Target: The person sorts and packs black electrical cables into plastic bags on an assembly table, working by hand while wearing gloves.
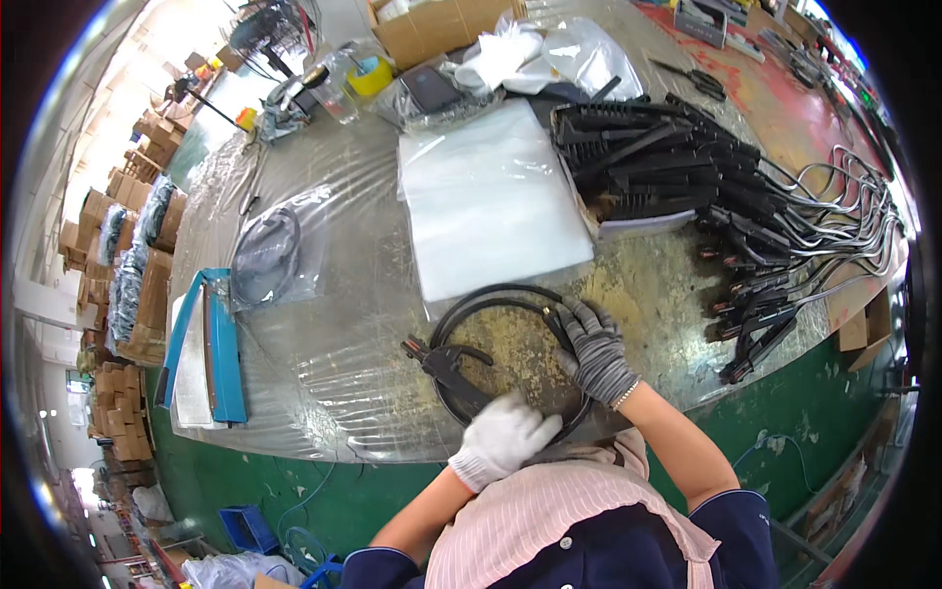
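A black welding cable (496,289) lies in a loop on the table in front of me. At its left side sits a black electrode holder (448,368) with reddish-brown jaws, joined to the cable. My left hand (508,438), in a white glove, is closed at the near side of the loop; its fingertips are partly hidden and slightly blurred. My right hand (595,351), in a grey striped glove, grips the right side of the loop, beside a small brass cable end.
Clear plastic bags (491,216) lie stacked beyond the loop. A heap of black electrode holders (667,162) with grey cables is at the right. A blue-edged paper cutter (225,344) and a bagged cable (270,257) are at the left. Scissors (699,79) lie at the back.
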Available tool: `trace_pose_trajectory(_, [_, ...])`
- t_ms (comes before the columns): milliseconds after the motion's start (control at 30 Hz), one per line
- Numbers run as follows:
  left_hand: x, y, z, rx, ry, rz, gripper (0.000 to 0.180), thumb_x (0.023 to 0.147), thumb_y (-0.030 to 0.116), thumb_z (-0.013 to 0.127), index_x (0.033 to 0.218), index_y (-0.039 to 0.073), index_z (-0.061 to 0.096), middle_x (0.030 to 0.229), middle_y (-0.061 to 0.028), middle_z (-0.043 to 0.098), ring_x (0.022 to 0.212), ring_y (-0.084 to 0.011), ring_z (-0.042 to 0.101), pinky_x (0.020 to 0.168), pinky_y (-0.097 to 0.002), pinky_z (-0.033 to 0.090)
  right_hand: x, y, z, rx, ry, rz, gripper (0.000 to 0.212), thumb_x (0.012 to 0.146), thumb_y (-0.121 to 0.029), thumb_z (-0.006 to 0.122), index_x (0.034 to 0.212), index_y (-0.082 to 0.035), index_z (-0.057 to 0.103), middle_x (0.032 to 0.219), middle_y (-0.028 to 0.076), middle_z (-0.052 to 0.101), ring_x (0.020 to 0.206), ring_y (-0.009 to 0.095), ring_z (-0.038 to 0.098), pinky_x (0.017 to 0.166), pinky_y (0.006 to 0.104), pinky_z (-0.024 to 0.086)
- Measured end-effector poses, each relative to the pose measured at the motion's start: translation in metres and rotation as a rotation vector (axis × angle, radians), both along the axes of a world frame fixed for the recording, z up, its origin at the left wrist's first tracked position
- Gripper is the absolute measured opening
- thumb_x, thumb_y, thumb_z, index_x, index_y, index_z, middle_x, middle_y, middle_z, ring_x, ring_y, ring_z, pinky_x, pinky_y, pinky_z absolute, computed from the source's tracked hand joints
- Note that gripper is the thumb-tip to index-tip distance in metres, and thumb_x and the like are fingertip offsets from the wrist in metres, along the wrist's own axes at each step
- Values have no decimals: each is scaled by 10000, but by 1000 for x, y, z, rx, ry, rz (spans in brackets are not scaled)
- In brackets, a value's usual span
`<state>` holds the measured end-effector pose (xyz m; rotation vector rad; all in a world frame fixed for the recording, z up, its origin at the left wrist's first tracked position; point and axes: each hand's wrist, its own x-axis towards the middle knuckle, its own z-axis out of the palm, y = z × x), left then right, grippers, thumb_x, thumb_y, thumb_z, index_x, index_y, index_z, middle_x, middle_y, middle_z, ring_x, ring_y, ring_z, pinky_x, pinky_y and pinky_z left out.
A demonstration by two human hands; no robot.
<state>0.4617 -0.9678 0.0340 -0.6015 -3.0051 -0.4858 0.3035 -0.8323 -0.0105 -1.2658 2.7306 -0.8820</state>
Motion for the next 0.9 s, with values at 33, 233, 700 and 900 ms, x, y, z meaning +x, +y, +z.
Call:
trace_pose_trajectory(33, [8,-9,10,152,280,135,442,732,319,730,1057,47,603,898,-102,602,897,-290,598,853,-437,474,2,1,6,111,89,5,686,722,-260,725,1350,-102,497,1344,126,496,1271,353,403,1055,491,317])
trace_pose_trajectory(233, [4,-25,-3,581,71,1518,765,682,268,746,1296,-67,435,1363,-299,412,1271,-425,392,1086,-456,306,-4,-5,17,192,212,205,555,787,-272,662,1311,-129,548,1347,86,506,1285,296,414,1099,518,254])
trace_pose_trajectory(700, [-33,-16,8,-134,-20,846,786,556,383,773,1181,15,470,1300,-267,433,1233,-454,379,1079,-584,250,5,3,11,100,71,121,463,811,-216,643,1272,-211,592,1367,186,476,1203,404,496,1010,448,440])
trace_pose_trajectory(900, [-48,-25,8,57,-85,573,832,572,350,775,1262,51,416,1395,-200,364,1312,-404,310,1056,-582,262,-5,12,16,190,-45,123,494,845,-314,619,1325,-219,547,1376,179,476,1179,393,515,994,463,427])
